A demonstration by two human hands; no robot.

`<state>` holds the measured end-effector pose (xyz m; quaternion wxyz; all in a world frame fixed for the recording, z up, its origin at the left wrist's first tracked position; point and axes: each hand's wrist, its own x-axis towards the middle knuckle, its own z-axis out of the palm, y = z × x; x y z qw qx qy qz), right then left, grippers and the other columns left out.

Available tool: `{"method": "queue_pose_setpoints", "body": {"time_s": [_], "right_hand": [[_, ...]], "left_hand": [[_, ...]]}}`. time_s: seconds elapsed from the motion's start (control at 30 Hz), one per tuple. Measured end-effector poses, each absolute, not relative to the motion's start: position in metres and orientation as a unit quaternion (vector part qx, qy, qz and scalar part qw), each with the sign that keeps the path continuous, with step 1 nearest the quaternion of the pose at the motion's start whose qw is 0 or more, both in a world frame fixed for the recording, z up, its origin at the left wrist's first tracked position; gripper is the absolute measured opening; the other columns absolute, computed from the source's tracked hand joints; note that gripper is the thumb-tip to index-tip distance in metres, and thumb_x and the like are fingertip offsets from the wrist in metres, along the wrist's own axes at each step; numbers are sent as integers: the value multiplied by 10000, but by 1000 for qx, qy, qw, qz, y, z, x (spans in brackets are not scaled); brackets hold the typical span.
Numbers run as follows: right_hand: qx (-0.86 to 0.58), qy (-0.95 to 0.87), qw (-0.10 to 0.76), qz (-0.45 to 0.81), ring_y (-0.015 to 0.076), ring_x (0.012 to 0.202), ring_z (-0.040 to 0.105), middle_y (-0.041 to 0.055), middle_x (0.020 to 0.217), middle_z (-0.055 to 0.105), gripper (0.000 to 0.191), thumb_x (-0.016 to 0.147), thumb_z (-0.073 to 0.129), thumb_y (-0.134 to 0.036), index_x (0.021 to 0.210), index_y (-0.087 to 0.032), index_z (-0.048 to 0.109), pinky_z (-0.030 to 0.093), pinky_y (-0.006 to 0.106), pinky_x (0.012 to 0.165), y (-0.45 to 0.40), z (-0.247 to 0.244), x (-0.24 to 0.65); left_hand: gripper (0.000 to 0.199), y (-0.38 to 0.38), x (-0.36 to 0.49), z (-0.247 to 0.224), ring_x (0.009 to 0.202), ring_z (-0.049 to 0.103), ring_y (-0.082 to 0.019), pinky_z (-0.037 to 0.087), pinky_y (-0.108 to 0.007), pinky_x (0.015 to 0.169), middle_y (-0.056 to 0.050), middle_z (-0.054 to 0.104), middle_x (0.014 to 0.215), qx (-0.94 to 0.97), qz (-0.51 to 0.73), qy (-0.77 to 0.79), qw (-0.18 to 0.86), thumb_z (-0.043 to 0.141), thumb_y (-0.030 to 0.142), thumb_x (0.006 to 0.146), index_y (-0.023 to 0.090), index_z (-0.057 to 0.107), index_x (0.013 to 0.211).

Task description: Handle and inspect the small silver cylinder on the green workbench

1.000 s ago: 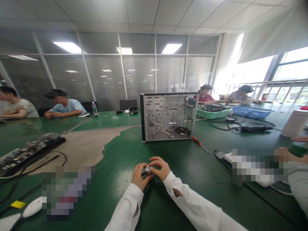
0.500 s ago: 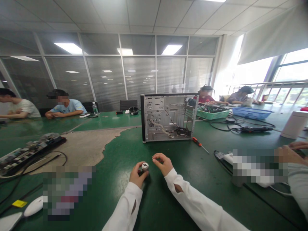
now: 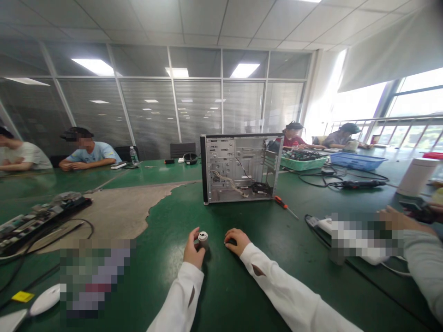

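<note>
My left hand (image 3: 194, 249) has thumb and fingers curved round a small grey cylinder (image 3: 203, 240). Its pale round top has dark holes, and it looks upright on the green table. A little to the right, low over the table, is my right hand (image 3: 238, 241), its fingers curled inward with the tips close together. Whatever those fingertips hold, if anything, is too small to make out. Beyond both hands stands an open computer case (image 3: 242, 168), its inside facing me, with loose cables at the bottom. An orange-handled screwdriver (image 3: 282, 203) lies beside the case's right corner.
Power strips with cords (image 3: 360, 240) lie at right, near another person's hand (image 3: 394, 219). A green basket (image 3: 304, 163), a blue basket (image 3: 358, 161) and a white bottle (image 3: 416, 176) stand behind. A circuit board (image 3: 44, 216) lies left. Several people sit around the table.
My right hand has moved slightly right and down, away from the cylinder, its fingers more curled. My left hand has shifted slightly left, with its index finger straighter. The view has turned slightly.
</note>
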<state>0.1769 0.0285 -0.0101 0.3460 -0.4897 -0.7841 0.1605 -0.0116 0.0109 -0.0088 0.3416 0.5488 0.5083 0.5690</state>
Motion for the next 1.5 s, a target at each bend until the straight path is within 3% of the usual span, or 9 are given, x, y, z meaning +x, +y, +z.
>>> {"method": "queue_pose_setpoints", "body": {"time_s": [0.27, 1.17, 1.5], "right_hand": [[-513, -819, 250, 63, 172, 926, 428, 13, 994, 525, 225, 711, 437, -199, 916, -254, 511, 300, 309, 729, 10, -4, 187], [-510, -822, 249, 44, 173, 903, 421, 26, 964, 525, 231, 689, 429, -170, 894, -232, 516, 292, 294, 721, 11, -3, 183], [-513, -819, 254, 45, 183, 914, 420, 31, 972, 524, 256, 679, 422, -167, 908, -232, 514, 291, 300, 734, 10, -2, 182]], "left_hand": [[595, 11, -12, -6, 865, 528, -141, 427, -243, 725, -69, 538, 951, 522, 566, 526, 362, 362, -68, 484, 148, 433, 1033], [534, 11, -14, -7, 863, 550, -142, 432, -257, 753, -59, 576, 942, 515, 577, 509, 377, 345, -90, 472, 144, 504, 924], [555, 13, -15, -9, 817, 556, -137, 433, -283, 745, -64, 570, 883, 500, 584, 533, 354, 358, -103, 503, 150, 457, 986]]}}
